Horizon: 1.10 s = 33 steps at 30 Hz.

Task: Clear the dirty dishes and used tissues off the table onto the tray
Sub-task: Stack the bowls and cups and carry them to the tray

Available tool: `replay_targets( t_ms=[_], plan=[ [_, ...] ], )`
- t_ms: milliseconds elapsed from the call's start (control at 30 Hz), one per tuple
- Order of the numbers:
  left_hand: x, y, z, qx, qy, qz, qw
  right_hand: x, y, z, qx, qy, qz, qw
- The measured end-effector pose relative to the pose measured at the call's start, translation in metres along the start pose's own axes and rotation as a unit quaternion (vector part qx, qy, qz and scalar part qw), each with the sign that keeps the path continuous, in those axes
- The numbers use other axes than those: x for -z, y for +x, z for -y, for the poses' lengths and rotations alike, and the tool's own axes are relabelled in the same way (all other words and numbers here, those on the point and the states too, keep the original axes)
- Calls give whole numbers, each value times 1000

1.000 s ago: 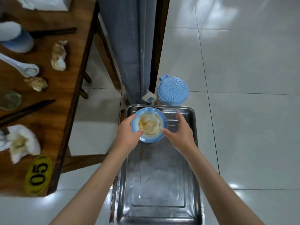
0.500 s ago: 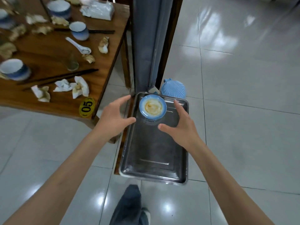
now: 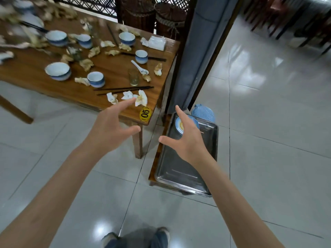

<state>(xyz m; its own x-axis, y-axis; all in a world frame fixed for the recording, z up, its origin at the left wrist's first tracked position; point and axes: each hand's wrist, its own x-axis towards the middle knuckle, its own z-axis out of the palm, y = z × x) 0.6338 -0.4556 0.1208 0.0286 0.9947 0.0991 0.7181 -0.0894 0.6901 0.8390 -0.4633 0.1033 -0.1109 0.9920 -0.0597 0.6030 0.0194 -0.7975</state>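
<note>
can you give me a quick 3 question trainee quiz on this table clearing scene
1. True or false: the left hand holds a bowl.
2. What already lies on the tray? A) small blue plate B) glass C) chopsticks
3. Fill in: the yellow tag on the table corner reads ____.

Key: 1 false, both it and the right hand are empty. 2 A, the small blue plate. 3 05.

A yellow oval tag (image 3: 145, 114) reading "05" sits on the wooden table (image 3: 114, 68) corner, just beyond the left hand's fingertips (image 3: 133, 99).
</note>
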Motion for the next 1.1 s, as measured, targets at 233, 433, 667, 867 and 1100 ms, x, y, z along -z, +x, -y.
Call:
replay_targets(
  t_ms=[233,433,667,867,1100],
  plan=[
    [94,-26,42,27,-5,-19,999,-57,-1,72,9,-26,10,1000],
    [139,-11,79,42,-20,-39,998,-90,21,111,15,-62,36,997],
    [161,64,130,49,-35,-34,998,-109,99,134,44,-48,59,996],
    [180,146,181,78,-16,-17,997,-148,193,145,93,-127,70,985],
    [202,221,241,111,-3,-12,994,-206,292,159,120,-172,115,971]
  ],
)
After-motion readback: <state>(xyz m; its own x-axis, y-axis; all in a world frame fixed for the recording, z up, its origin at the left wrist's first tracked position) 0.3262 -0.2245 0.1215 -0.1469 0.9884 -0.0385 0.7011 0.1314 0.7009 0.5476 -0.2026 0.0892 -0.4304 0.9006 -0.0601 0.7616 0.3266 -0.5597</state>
